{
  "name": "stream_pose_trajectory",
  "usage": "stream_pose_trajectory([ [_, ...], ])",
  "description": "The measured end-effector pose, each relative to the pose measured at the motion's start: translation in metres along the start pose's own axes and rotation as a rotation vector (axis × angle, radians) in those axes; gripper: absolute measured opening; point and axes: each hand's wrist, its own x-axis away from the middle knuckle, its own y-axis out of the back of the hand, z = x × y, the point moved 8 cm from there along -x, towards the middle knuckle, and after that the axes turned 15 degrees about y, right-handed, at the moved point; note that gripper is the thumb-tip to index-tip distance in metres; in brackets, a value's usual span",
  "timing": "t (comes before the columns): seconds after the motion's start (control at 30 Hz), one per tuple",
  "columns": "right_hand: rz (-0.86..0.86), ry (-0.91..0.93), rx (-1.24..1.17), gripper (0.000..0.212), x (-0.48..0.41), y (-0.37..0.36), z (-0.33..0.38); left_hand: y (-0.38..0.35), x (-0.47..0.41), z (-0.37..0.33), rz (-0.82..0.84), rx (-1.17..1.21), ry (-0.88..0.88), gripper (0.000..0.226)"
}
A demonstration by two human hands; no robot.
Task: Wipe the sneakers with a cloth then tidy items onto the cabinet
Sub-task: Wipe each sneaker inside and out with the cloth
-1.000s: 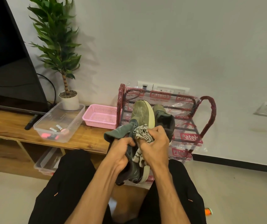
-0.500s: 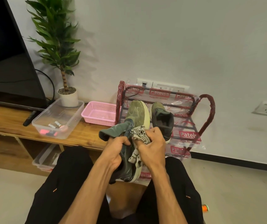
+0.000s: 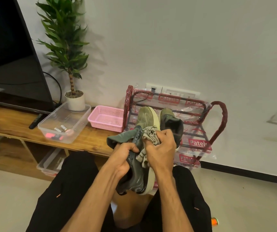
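Olive sneaker (image 3: 135, 166) gripped by left hand (image 3: 123, 156), right hand (image 3: 161, 148) clutching striped cloth (image 3: 148, 136) against it

Well off to the left of my left hand (image 3: 126, 155) stood a dark television (image 3: 8, 47), with a potted plant (image 3: 64, 39) beside it. Just beyond my right hand (image 3: 161, 148) was a red rack (image 3: 224, 118) wrapped in printed plastic, with wall sockets (image 3: 179, 93) behind it.

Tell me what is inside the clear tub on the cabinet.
The clear tub holds two small tubes and something pink-red, blurred behind the near wall; its kind cannot be told.
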Motion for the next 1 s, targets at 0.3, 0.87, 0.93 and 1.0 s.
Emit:
stream_pose_trajectory([
  [0.3, 0.195, -0.118, 0.001, 0.014, 0.006, -0.003, -0.002, 0.012, -0.007, -0.002, 0.003, 0.079, 0.067, 0.046],
  [0.87, 0.205, -0.109, -0.033, 0.017, -0.014, 0.005, 0.002, -0.003, 0.001, -0.002, 0.094, 0.019, 0.108, 0.032],
  [0.93, 0.109, -0.063, 0.035, 0.014, -0.017, 0.007, 0.008, -0.006, 0.000, -0.003, 0.069, 0.002, 0.089, 0.031],
  [1.0, 0.161, -0.036, 0.043, 0.011, -0.013, 0.002, 0.011, -0.003, 0.001, -0.006, 0.039, -0.005, 0.050, 0.031],
])
